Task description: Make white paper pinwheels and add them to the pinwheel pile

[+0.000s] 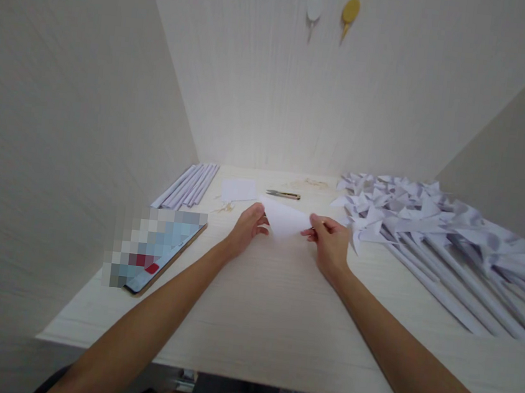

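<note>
A white sheet of paper (284, 219) is held up over the middle of the table, between my two hands. My left hand (248, 227) pinches its left corner, and my right hand (329, 240) pinches its right corner. The sheet narrows toward the bottom, and I cannot tell whether it is folded. Just beyond it lies a pair of thread snips (284, 194). Another flat piece of white paper (238, 190) rests on the table behind my left hand.
Several rolled paper sticks (187, 185) lie at the back left. A phone (162, 255) leans near the left wall. Many paper pinwheels (411, 206) on paper sticks cover the right side. Two hooks, one white (314, 8) and one yellow (351, 11), are on the back wall.
</note>
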Demonstrator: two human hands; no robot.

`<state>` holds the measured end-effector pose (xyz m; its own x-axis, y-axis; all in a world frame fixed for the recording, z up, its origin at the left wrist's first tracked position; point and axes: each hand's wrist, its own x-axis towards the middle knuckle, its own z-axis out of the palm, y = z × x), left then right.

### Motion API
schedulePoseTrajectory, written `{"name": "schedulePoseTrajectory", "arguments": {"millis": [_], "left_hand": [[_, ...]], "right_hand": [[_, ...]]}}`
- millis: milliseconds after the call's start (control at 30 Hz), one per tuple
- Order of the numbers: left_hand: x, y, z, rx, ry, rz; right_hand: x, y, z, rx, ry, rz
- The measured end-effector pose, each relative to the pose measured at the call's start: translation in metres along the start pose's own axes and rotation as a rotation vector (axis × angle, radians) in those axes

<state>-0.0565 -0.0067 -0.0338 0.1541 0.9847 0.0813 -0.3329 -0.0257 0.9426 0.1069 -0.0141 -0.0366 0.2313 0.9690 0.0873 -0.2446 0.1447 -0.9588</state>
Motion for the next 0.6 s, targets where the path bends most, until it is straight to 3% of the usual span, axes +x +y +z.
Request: {"name": "schedulePoseTrajectory", "arguments": {"millis": [167, 267, 433, 500, 600], "left_hand": [[0.002, -0.002, -0.004, 0.030, 0.235, 0.040], [0.000, -0.001, -0.005, 0.106, 0.156, -0.032], [-0.010, -0.004, 0.008, 0.382, -0.099, -0.113], [-0.013, -0.005, 0.014, 0.411, -0.128, -0.097], [-0.014, -0.006, 0.017, 0.466, -0.074, -0.054]], "right_hand": [[-0.006, -0.001, 0.000, -0.149, -0.405, 0.218], [-0.007, -0.001, -0.001, -0.242, -0.585, 0.211], [-0.009, -0.002, 0.001, -0.303, -0.712, 0.144], [-0.010, -0.002, 0.002, -0.314, -0.725, 0.131], [-0.011, 0.000, 0.001, -0.332, -0.756, 0.123]]}}
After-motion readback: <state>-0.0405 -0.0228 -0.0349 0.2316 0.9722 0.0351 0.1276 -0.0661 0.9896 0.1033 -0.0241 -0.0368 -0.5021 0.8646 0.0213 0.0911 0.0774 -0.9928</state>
